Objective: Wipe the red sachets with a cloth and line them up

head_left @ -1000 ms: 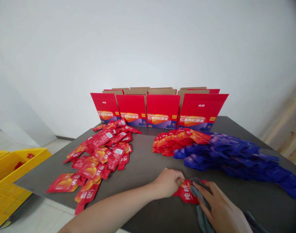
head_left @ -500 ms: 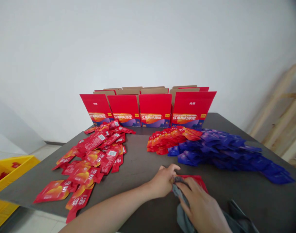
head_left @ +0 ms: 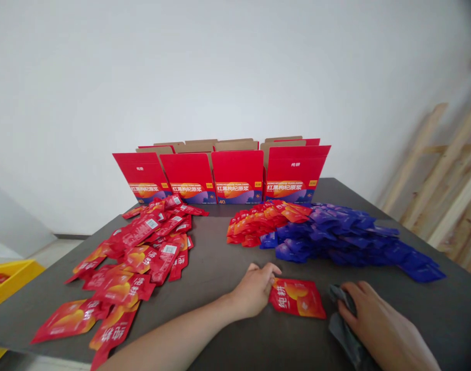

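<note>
The red sachet (head_left: 297, 299) lies flat on the tabletop (head_left: 220, 263), long axis crosswise, its left edge pinched in the left hand's (head_left: 254, 289) grip — the right hand (head_left: 382, 327), just beside it, clutches a grey cloth (head_left: 338, 325).

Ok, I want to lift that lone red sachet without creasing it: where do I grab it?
I'd pinch the red sachet by its right edge, coming from the right: it lies flat on the table, and the left hand rests on its left end.
</note>
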Action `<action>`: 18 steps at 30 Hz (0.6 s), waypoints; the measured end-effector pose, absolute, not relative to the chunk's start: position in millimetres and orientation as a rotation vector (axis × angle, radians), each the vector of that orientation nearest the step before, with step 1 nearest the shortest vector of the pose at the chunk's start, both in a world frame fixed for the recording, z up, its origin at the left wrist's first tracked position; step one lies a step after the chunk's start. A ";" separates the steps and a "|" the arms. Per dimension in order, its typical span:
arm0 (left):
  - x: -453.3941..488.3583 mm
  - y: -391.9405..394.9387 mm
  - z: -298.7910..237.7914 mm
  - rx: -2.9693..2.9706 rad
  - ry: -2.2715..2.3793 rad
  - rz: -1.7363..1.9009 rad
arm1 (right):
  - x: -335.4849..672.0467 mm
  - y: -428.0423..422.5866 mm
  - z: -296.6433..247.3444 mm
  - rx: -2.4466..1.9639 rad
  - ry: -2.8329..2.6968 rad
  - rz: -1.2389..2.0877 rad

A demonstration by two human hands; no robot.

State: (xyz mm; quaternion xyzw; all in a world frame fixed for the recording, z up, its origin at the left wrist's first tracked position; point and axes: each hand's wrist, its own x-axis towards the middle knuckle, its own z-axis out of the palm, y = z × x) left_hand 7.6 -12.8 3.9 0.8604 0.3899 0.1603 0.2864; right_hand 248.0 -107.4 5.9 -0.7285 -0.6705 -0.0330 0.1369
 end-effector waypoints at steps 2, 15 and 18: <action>7.5 -12.0 4.4 2.298 1.024 0.450 | 230.9 -103.8 13.9 -2.031 -1.946 -0.105; -4.2 13.4 28.5 2.136 1.023 0.520 | 245.8 -90.4 -27.1 -1.882 -1.874 0.065; -1.8 57.1 80.5 2.265 0.982 0.652 | 251.1 -90.3 -30.4 -1.857 -1.855 0.160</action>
